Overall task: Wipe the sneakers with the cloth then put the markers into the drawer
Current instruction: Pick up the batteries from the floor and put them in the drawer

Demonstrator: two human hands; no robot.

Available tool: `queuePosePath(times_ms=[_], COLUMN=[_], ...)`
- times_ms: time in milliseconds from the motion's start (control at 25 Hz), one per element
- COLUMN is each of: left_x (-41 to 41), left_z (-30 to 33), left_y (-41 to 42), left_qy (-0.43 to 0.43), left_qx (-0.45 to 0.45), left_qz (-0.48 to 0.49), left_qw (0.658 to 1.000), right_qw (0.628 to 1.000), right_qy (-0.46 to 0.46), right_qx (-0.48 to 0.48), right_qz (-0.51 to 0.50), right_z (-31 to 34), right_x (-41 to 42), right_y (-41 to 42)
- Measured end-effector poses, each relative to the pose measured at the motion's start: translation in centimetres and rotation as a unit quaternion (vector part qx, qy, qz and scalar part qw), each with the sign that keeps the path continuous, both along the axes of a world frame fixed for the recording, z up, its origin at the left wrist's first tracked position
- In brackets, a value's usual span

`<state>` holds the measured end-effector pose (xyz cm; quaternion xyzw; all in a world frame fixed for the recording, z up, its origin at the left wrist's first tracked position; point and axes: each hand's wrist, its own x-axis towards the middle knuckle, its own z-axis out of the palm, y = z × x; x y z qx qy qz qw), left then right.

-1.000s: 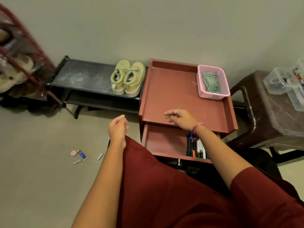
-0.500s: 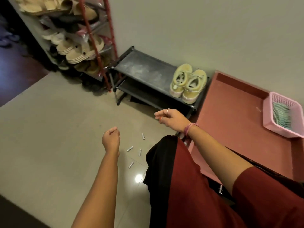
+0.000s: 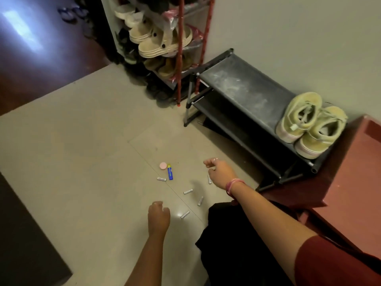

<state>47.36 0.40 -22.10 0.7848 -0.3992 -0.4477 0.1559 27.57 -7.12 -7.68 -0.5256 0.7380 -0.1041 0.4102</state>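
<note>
A: Since a moment ago the view has swung left: the drawer and the pink basket have gone out of sight, and only a corner of the red cabinet (image 3: 350,172) shows at the right.

B: And the sneakers (image 3: 311,124)?

A: Side by side on the right end of the black shoe rack (image 3: 247,93), touching, heels toward us, toes toward the wall, long axis running away and a little right.

B: The hands?

A: Both hang over the floor holding nothing. The right hand (image 3: 220,172) has loosely curled fingers; the left hand (image 3: 158,216) is loosely curled too (its fingertips are hard to read).

B: What could go wrong?

A: I'd say the small things on the floor. The blue marker (image 3: 170,172) lies near the right hand, long axis roughly toward and away from us, yellow tip away, a pink round cap (image 3: 163,165) just beside it. Grey batteries (image 3: 188,191) are scattered nearby (easily grabbed by mistake), and the marker could roll if nudged.
</note>
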Motion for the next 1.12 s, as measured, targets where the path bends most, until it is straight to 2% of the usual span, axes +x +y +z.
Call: queuePosePath(times_ms=[160, 320, 400, 520, 640, 760, 880, 1120], left_x=[-1.7, -3.6, -4.3, -5.7, -7.4, -8.9, -9.4, -8.7], left_z=[-5.2, -8.9, -10.6, -13.2, -15.5, -16.7, -17.6, -18.3], left_y=[2.4, 2.6, 1.9, 1.1, 0.8, 0.9, 1.2, 0.7], left_qy=[-0.04, -0.13, -0.174, -0.202, -0.207, -0.19, -0.185, -0.204], left_qx=[0.063, 0.09, 0.102, 0.127, 0.146, 0.201, 0.226, 0.144], left_qz=[-0.161, -0.331, -0.4, -0.472, -0.501, -0.502, -0.478, -0.434], left_qw=[0.984, 0.93, 0.894, 0.849, 0.828, 0.819, 0.829, 0.866], right_qw=[0.999, 1.0, 0.999, 0.992, 0.986, 0.982, 0.977, 0.978], right_qy=[0.001, -0.003, 0.019, 0.068, 0.121, 0.149, 0.163, 0.171], right_qx=[0.042, 0.03, 0.025, 0.029, 0.028, 0.019, 0.014, 0.004], right_qz=[0.026, 0.007, 0.043, 0.098, 0.109, 0.118, 0.136, 0.121], right_z=[-4.5, -6.7, -7.3, -7.8, -8.0, -8.3, -8.7, -8.8], right_x=[-0.6, -1.4, -1.6, -2.0, -2.5, -2.4, -2.1, -2.6], right_y=[-0.4, -2.5, -3.5, -4.6, -5.1, -5.2, -5.1, -5.2])
